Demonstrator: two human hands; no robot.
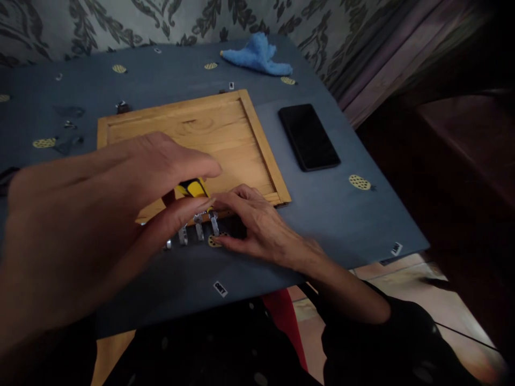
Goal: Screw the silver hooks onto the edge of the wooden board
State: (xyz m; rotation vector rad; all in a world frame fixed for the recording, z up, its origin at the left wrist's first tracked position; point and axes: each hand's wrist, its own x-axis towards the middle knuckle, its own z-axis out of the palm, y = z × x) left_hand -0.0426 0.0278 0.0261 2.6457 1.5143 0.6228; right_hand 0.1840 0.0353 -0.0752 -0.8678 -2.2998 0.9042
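My left hand (104, 214) fills the near left, with thumb and fingers curled round a small yellow-and-black tool (193, 187) above the near edge of a shallow wooden tray (257, 139). My right hand (257, 228) rests on the blue table (346, 220) just in front of the tray. Its fingers are bent down onto a dark strip holding a row of short metal bits (199, 230). The fingertips of both hands almost meet over the bits. Much of the tool and the strip is hidden by my hands.
A black phone (309, 136) lies face up to the right of the tray. A blue fluffy cloth (257, 56) lies at the far edge by the patterned wall. Small yellow dotted ovals (359, 182) and small tags (220, 289) are scattered on the table. The table's edge drops off at the right.
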